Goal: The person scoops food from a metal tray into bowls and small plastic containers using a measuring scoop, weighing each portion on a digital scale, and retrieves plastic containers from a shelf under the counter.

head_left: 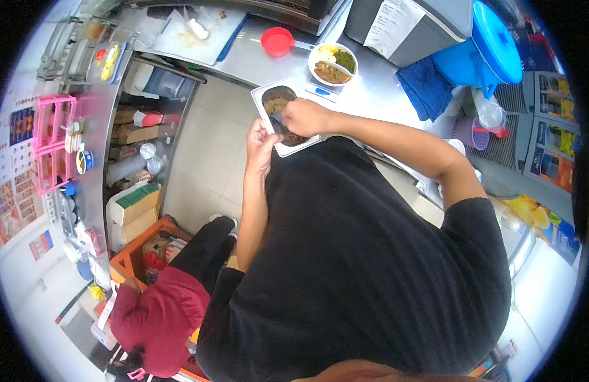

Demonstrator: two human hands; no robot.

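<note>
Tray [257, 99], pale-rimmed and oblong, is held in front of the black shirt [371, 254], on the person's side of the bowl [333, 64] and to its left. It slants, its near end further right than its far end, and brown, crumbly food [276, 104] lies inside it. The left hand [262, 145] pinches the tray's left rim, thumb over the edge and the other fingers curled beside it. The right hand [307, 118] reaches across from the right into the tray, its fingers bunched together and pointing down; whether they pinch any food cannot be told, as the hand hides their tips.

The bowl, round and white, has a divider, with yellow and dark green food on its far side and brown food on its near side. It sits on a scale [321, 92], which rests on the metal counter [377, 89]. Just left of the bowl is a red cup [278, 42], its handle towards the bowl; well to the left lies a white board [195, 32]. Right of the bowl are a blue cloth [427, 87] and a blue bucket [495, 41]; beyond it to the right stands a grey box [412, 32] with a printed paper [394, 25] on it. Well behind and left of the bowl, another person [164, 312] in a dark red top bends down near an orange crate [132, 253].
</note>
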